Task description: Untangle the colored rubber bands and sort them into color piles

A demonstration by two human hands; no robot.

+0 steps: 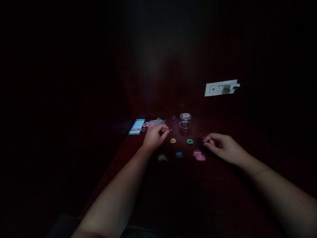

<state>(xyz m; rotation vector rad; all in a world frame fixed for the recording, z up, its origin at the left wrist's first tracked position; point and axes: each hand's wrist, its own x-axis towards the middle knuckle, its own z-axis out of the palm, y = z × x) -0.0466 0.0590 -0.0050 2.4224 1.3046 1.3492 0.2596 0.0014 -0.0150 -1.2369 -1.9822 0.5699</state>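
Note:
My left hand (154,137) pinches a thin pink rubber band (169,130) at the near edge of a mixed pile of coloured bands (156,122). To the right, my right hand (222,147) is closed, thumb and forefinger together beside a small dim bluish item whose kind is unclear. Between the hands lie yellow hair ties (173,140) and green hair ties (190,141). Nearer to me, a row holds a dull yellowish heap of bands (162,158), a blue heap (179,154) and a pink heap (199,155).
A clear lidded jar (185,123) stands behind the hair ties, with a small ring-shaped band (173,117) to its left. A lit phone (137,127) lies at the table's left side. On the back wall is a white socket (221,88) with a plug. The surroundings are dark.

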